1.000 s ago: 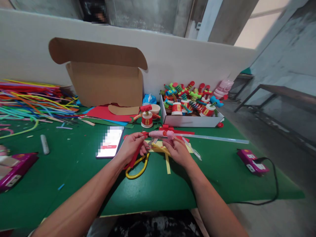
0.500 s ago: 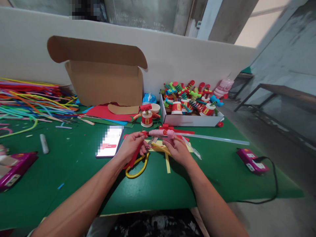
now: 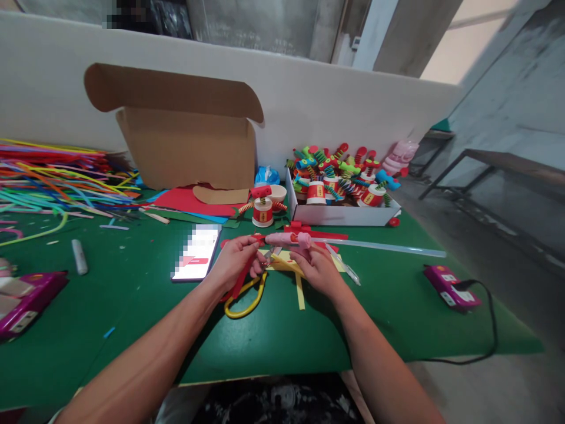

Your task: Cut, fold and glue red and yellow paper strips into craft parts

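My right hand [image 3: 318,268] is closed around a pink hot glue gun [image 3: 286,238], its nozzle pointing left. A long clear glue stick [image 3: 388,246] runs out behind the gun to the right. With pinched fingers, my left hand [image 3: 236,262] grips a red paper strip [image 3: 242,281] that hangs down; its upper end is at the nozzle. Yellow-handled scissors [image 3: 245,313] lie on the table under my hands, partly covered. Pale yellow paper strips [image 3: 301,294] are beneath the gun.
A phone [image 3: 196,259] lies left of my hands. Behind stand a paper-cup figure [image 3: 262,213], a white box [image 3: 348,215] of similar figures and an open cardboard box [image 3: 189,147]. Colourful pipe cleaners [image 3: 66,182] are heaped at left. A purple power pack [image 3: 451,288] with a cable sits right.
Hardly anything differs: both hands keep the glue gun and red strip at the same spot. The glue stick's rear end has shifted very slightly.
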The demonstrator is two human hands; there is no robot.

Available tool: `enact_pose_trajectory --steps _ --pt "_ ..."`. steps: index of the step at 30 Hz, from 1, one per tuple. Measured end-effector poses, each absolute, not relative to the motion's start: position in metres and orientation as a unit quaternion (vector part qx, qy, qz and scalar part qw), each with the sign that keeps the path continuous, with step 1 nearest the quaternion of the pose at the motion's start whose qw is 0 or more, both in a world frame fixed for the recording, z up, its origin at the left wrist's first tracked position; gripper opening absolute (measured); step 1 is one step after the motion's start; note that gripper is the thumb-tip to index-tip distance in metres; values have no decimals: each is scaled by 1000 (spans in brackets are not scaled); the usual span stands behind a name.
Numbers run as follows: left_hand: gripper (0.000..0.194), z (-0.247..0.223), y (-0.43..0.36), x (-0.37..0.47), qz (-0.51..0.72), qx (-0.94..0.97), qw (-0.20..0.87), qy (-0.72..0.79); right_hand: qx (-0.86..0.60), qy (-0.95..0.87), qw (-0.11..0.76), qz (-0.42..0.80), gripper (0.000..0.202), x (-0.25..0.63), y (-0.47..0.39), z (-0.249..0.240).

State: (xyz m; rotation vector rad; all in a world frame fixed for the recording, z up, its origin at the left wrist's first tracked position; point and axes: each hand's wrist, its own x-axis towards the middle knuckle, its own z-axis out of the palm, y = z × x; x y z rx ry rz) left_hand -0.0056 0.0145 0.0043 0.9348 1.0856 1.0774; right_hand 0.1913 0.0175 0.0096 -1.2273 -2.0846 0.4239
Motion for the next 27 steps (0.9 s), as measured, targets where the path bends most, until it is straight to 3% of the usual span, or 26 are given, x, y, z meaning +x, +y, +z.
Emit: enact_pose_trajectory --steps 11,21,24,27 --pt "11 4 14 -5 464 413 627 471 -479 -785 338 201 22 192 18 12" --pt "14 3 16 -10 476 379 682 406 -491 -570 372 543 37 198 21 23" --pt "14 4 16 -10 478 373 689 397 -516 -584 353 518 40 207 20 32" --pt "12 4 15 -10 483 366 688 398 -569 -639 308 416 43 223 21 32"
